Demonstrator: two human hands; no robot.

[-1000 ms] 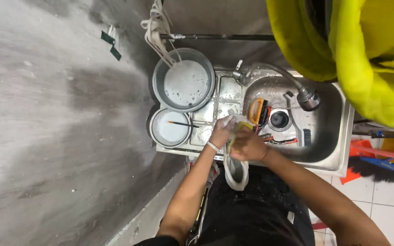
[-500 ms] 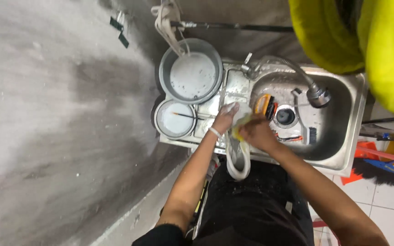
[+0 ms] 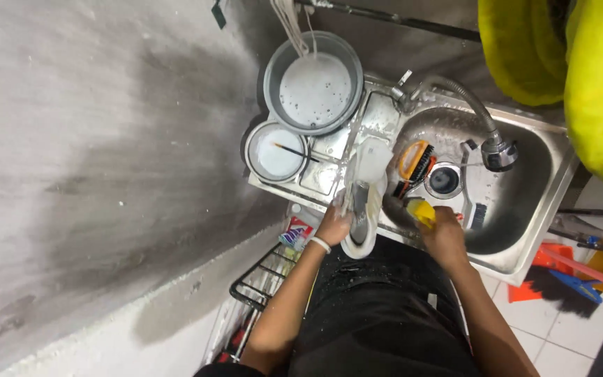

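Note:
My left hand point(image 3: 333, 225) grips the side of a white shoe point(image 3: 364, 195) that rests on the near edge of a steel sink point(image 3: 525, 230), toe toward the drainboard. My right hand point(image 3: 444, 232) is closed on a yellow sponge point(image 3: 421, 211) at the sink's near rim, just right of the shoe and apart from it. An orange-handled brush point(image 3: 414, 162) lies in the basin beside the drain point(image 3: 445, 179).
A large grey bucket point(image 3: 313, 82) of soapy water and a small white bowl point(image 3: 276, 151) holding a thin stick stand on the drainboard. The flexible faucet point(image 3: 486, 136) arches over the basin. Yellow cloth point(image 3: 567, 63) hangs at the top right. A wire rack point(image 3: 259, 286) stands below the sink.
My right hand has come off the shoe and moved right to the sink rim with the sponge. The shoe now lies flatter, toe on the drainboard. The view has shifted.

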